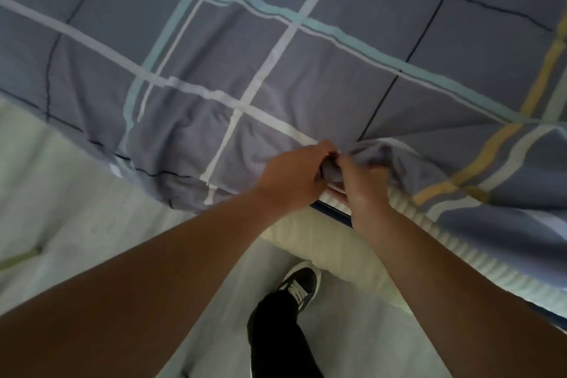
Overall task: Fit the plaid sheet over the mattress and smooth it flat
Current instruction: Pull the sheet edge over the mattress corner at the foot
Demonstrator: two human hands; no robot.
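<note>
Pale floor (76, 209) lies beneath both forearms. One plaid sheet (276, 55) spreads beyond the hands, covering one mattress (460, 255) whose ribbed side shows under the right wrist. Left hand (294, 172) and right hand (365, 184), fingers curled, meet and pinch one bunched fold at the sheet's near edge. One dark shoe (299, 285) stands below them.

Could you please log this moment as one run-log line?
left hand: grips plaid sheet edge | right hand: grips same edge | mattress: corner uncovered

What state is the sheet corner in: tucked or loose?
Loose: the left hand and right hand grip the plaid sheet bunched above the mattress, whose side shows bare.
</note>
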